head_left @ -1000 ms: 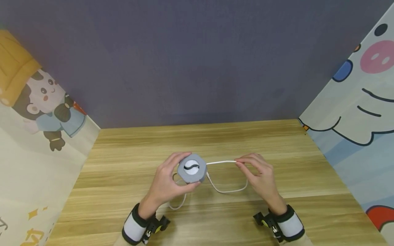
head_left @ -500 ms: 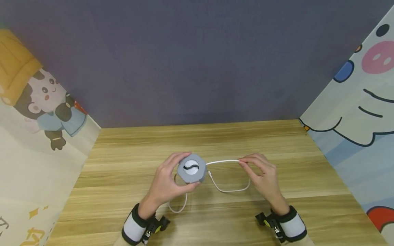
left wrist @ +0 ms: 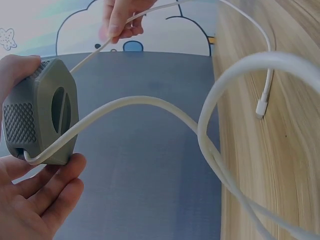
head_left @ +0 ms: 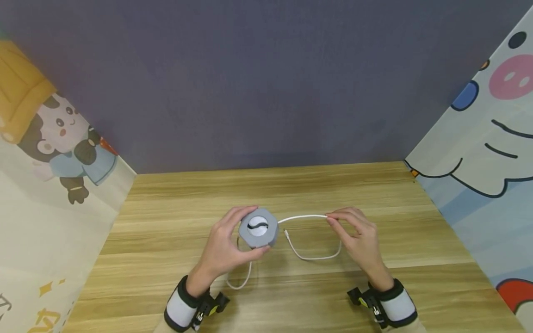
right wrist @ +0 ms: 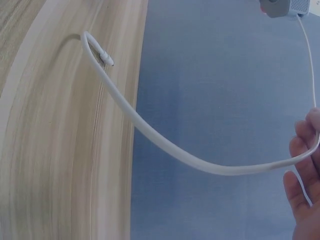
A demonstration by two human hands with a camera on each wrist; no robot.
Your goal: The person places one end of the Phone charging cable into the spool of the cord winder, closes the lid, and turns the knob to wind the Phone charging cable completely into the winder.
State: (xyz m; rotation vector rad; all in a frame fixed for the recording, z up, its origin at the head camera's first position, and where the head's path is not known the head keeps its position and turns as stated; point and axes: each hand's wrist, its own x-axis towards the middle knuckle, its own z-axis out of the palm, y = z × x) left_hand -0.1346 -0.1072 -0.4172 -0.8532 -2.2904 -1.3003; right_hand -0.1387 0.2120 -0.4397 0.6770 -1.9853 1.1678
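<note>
A grey hexagonal cable winder [head_left: 266,239] with a round white centre is gripped between the thumb and fingers of my left hand [head_left: 222,247]. Its textured side and a slot with cable coming out show in the left wrist view. My right hand [head_left: 359,238] pinches the white charging cable [head_left: 301,216] to the right of the winder, the stretch between them bowing slightly upward. From the right hand the cable loops down and back left to a small connector [left wrist: 262,106]. Another loop of cable [head_left: 239,287] hangs below my left hand, partly hidden by it.
Under both hands lies a wood-grain table [head_left: 291,305]. A dark grey-blue panel [head_left: 266,83] rises behind it. Side walls with cartoon prints [head_left: 62,134] flank the table. Each wrist wears a strap with a small camera [head_left: 208,305].
My right hand has moved slightly to the right, so more cable shows between it and the winder. The connector end has shifted right with it. My left hand keeps almost the same place.
</note>
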